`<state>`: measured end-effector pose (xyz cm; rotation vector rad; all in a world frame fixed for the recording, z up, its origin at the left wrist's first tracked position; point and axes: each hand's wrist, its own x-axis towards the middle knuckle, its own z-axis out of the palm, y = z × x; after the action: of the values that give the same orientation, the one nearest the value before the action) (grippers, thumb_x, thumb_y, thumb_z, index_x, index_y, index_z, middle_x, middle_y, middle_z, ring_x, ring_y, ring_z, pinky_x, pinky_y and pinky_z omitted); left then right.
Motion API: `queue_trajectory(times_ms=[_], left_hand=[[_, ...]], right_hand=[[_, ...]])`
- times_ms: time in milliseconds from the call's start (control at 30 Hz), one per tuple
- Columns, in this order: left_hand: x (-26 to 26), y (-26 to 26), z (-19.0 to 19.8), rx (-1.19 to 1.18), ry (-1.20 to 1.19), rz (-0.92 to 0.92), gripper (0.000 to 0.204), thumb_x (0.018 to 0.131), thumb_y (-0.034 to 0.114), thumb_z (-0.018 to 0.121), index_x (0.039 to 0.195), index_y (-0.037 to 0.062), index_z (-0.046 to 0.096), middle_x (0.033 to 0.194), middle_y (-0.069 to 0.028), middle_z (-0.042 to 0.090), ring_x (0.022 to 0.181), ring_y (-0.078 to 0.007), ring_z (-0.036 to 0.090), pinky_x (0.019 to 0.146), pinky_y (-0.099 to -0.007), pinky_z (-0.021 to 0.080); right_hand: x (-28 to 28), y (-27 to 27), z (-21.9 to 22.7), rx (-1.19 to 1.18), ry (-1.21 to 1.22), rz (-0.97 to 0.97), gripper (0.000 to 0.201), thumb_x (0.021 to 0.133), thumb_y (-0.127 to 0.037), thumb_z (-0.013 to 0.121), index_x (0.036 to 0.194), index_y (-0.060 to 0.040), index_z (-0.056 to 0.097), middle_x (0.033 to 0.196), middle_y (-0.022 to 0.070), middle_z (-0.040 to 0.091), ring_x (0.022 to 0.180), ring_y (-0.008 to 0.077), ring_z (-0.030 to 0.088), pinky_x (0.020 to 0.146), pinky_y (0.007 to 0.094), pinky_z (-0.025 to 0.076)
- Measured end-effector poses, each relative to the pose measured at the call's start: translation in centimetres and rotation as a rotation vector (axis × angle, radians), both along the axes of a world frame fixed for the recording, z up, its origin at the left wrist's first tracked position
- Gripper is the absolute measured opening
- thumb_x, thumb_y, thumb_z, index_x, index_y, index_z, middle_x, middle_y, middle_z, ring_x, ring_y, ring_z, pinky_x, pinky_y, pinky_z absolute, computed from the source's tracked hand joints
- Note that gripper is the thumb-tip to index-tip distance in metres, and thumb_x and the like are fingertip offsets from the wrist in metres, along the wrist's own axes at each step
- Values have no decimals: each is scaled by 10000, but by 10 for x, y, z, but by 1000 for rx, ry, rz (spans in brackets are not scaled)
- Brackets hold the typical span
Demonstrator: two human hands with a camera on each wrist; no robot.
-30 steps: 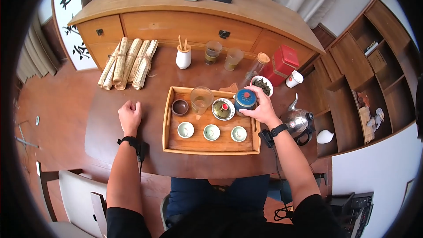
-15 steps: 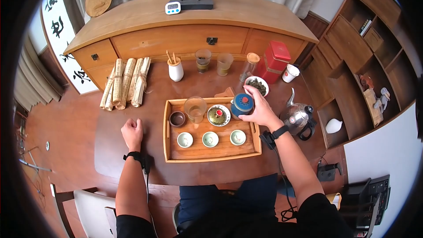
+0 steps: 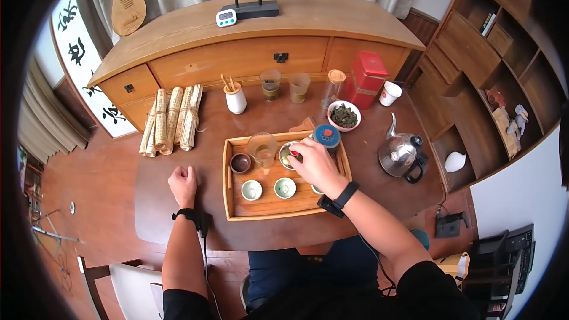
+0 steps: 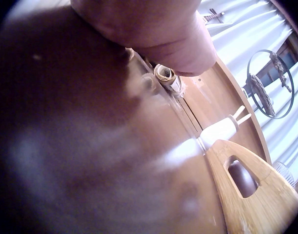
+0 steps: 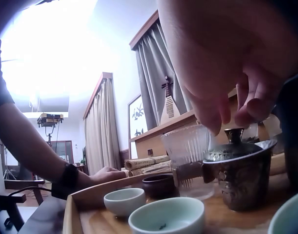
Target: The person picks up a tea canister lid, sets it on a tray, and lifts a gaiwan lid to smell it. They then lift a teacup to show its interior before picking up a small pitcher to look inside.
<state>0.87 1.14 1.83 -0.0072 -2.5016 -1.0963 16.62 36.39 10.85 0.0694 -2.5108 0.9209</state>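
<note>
Fingers (image 5: 256,105) of the right hand (image 3: 315,166) hover curled just above the lidded gaiwan (image 5: 236,168) — not quite touching its knob.

Dark wooden table (image 3: 178,213) carrying a tea set

A wooden tray (image 3: 227,185), kettle (image 3: 399,155), bowl of leaves (image 3: 344,115), red tin (image 3: 366,80), bamboo scrolls (image 3: 172,120) and what are probably two glasses (image 3: 284,85) are sitting on it.
</note>
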Motion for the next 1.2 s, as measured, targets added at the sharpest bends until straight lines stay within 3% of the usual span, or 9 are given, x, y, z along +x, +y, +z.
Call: queue_trajectory(times_ms=[367, 467, 700, 800, 967, 1033, 1100, 1200], left_hand=[[1, 1, 3, 10, -18, 5, 416, 844, 264, 688, 628, -34, 494, 556, -188, 508, 513, -329, 465, 591, -446, 469], [1, -1, 3, 4, -18, 5, 419, 844, 264, 690, 628, -34, 490, 560, -187, 508, 519, -332, 468, 589, -443, 465], [0, -1, 2, 20, -24, -2, 429, 848, 268, 695, 628, -32, 482, 562, -186, 501, 527, -334, 473, 592, -445, 460], [-1, -1, 0, 16, -18, 5, 430, 849, 270, 696, 628, -32, 483, 563, -187, 500, 525, -332, 471, 589, -443, 459], [0, -1, 0, 15, -26, 8, 431, 852, 273, 694, 629, -31, 484, 566, -189, 503, 524, -331, 468, 587, -440, 461], [0, -1, 0, 16, -27, 10, 431, 853, 272, 693, 629, -31, 485, 567, -190, 504, 523, -331, 467, 587, -439, 462], [0, -1, 0, 25, 9, 2, 426, 853, 257, 684, 624, -36, 475, 536, -173, 468, 503, -247, 421, 552, -414, 434], [0, 0, -1, 27, 22, -3, 424, 853, 255, 683, 627, -38, 478, 540, -175, 475, 504, -253, 429, 556, -417, 437]], right_hand=[[-15, 1, -8, 20, -26, -115, 85, 827, -54, 726, 886, 7, 718, 873, 200, 697, 854, 388, 676, 779, 463, 553], [-17, 4, -10, 14, -19, -116, 142, 804, -67, 770, 906, 12, 709, 843, 195, 706, 756, 366, 681, 694, 430, 549], [-13, 2, 2, 37, -105, -113, 177, 813, -81, 779, 950, 15, 721, 913, 208, 729, 833, 372, 708, 732, 427, 565], [-14, 3, 9, 88, -124, -107, 279, 788, -142, 822, 995, 13, 718, 935, 210, 732, 897, 384, 709, 783, 438, 572], [-15, 2, 25, 268, -361, -36, 662, 678, -265, 914, 1208, 3, 622, 1106, 233, 708, 1010, 407, 687, 862, 463, 563], [-17, 3, 23, 289, -407, -29, 690, 677, -265, 915, 1230, 0, 600, 1121, 237, 702, 1021, 412, 684, 865, 465, 563], [-19, 3, 23, 310, -453, -22, 719, 676, -265, 917, 1253, -3, 578, 1136, 242, 695, 1032, 416, 681, 867, 468, 563], [-21, 0, 26, 303, -543, -26, 719, 666, -258, 914, 1245, 1, 575, 1098, 247, 701, 1018, 426, 683, 861, 470, 565]])
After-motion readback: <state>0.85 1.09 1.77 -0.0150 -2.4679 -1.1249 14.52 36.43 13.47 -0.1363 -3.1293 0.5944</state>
